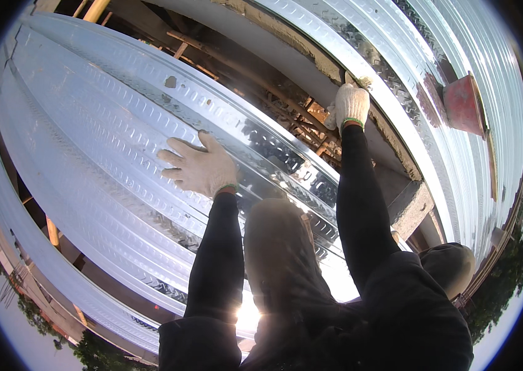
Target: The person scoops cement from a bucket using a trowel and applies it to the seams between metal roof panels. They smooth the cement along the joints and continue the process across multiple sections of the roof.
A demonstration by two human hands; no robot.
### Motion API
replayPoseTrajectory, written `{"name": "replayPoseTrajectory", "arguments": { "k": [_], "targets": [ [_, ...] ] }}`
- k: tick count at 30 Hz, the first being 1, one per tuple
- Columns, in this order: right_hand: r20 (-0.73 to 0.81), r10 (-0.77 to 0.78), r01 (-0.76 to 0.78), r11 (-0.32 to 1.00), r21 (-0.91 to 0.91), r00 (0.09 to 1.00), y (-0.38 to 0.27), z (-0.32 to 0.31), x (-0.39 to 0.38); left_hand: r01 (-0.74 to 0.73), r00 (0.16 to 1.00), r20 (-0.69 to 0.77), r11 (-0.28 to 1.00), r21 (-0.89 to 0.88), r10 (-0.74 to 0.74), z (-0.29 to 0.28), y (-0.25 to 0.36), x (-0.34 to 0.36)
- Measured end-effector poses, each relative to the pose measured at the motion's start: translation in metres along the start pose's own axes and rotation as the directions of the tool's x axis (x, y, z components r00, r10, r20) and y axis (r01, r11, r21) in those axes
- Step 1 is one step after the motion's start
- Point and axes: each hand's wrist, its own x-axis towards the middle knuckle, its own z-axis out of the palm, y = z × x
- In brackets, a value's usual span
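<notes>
My left hand (203,167), in a white knitted glove, lies with fingers spread on a ribbed, shiny metal decking sheet (107,117). My right hand (352,106), gloved the same way, is curled at the rough concrete beam (391,145) across the gap. Its fingers point away from me and are partly hidden, so whatever they grip does not show. A small crumbly lump (365,81) sits just beyond the knuckles. Both forearms are in black sleeves, and my knees are bent over the decking.
Between the sheet and the beam runs an open gap, with wooden poles (255,86) far below. More metal decking (416,68) covers the right side, carrying a red bucket (464,105). Another opening (57,235) with a pole lies to the left. Low sun glares off the metal.
</notes>
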Motion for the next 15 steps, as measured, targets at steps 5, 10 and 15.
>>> {"name": "replayPoseTrajectory", "arguments": {
  "k": [5,10,15],
  "targets": [
    [0.058,-0.132,0.139,0.980,-0.140,0.990,-0.165,-0.093,0.080,0.004,0.999,0.036,0.996,-0.091,-0.001,-0.007,0.002,0.002],
    [0.250,-0.238,0.251,0.968,-0.021,0.938,-0.286,-0.140,0.143,0.015,0.994,0.108,0.995,-0.100,-0.004,-0.006,-0.001,0.011],
    [0.328,-0.284,0.277,0.958,0.068,0.901,-0.391,-0.141,0.214,0.040,0.984,0.179,0.992,-0.118,-0.018,-0.008,-0.004,0.020]
  ]
}}
